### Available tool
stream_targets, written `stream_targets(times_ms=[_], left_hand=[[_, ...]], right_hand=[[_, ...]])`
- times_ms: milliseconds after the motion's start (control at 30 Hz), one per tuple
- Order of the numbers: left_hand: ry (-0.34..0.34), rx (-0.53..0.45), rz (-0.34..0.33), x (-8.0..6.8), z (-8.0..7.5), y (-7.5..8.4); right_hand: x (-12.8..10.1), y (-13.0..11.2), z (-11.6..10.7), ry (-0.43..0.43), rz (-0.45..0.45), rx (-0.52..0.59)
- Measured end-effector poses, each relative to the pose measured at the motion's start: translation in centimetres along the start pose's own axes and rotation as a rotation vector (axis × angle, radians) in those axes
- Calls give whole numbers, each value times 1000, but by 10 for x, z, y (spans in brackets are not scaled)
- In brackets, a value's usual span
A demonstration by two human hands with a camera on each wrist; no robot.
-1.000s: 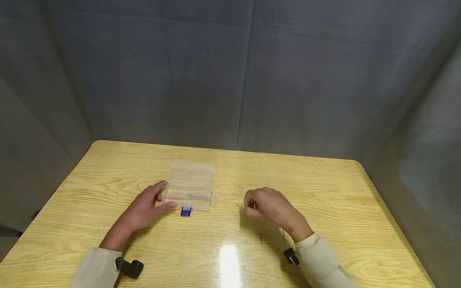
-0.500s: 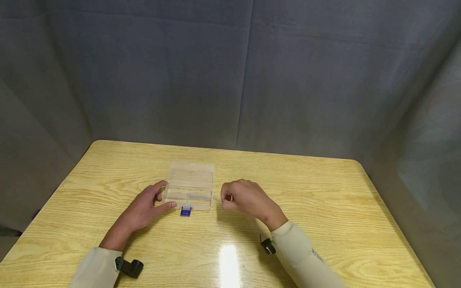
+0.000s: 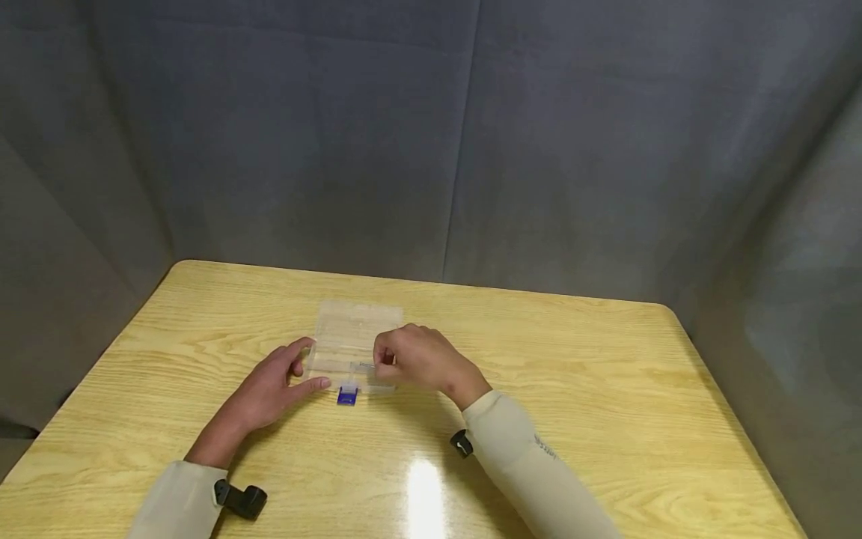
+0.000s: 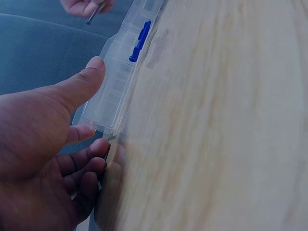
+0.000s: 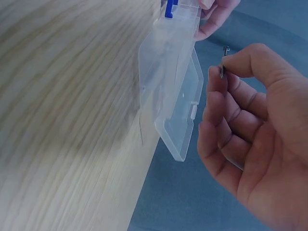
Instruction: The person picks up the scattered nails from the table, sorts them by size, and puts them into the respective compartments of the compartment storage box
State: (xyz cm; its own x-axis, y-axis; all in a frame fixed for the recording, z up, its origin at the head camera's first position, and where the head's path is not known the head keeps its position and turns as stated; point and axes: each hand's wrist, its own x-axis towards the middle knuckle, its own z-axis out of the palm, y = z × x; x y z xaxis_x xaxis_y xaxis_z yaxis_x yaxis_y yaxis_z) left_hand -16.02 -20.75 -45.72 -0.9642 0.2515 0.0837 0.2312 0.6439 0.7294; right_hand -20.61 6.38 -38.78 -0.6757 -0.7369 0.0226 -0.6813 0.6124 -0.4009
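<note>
The left hand [image 3: 272, 389] grips one end of the open clear box [image 3: 331, 364] on the table [image 3: 579, 374], probably to keep it from sliding, while the right hand [image 3: 424, 361] pinches a metal pin [image 4: 94, 14] above it (small and thin, so a pinch probably suits it better).

I see a tabletop [image 3: 606, 359] of yellow wood with wavy lines in it; its two far corners are round; big grey cloth [image 3: 303, 150] hangs behind the far edge, and past the left and right edges too; a thin line [image 3: 460, 157] runs down it to the far edge; a white shine [image 3: 426, 498] glows on the near part, midway across.
</note>
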Motion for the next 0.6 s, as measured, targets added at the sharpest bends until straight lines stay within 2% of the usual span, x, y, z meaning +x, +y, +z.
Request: stream_targets(times_ms=[367, 600], left_hand=[[-4, -4, 17, 1, 2, 0], [-10, 7, 3, 1, 1, 3]], right_hand=[[25, -10, 6, -21, 3, -38], [38, -19, 9, -45, 7, -41]])
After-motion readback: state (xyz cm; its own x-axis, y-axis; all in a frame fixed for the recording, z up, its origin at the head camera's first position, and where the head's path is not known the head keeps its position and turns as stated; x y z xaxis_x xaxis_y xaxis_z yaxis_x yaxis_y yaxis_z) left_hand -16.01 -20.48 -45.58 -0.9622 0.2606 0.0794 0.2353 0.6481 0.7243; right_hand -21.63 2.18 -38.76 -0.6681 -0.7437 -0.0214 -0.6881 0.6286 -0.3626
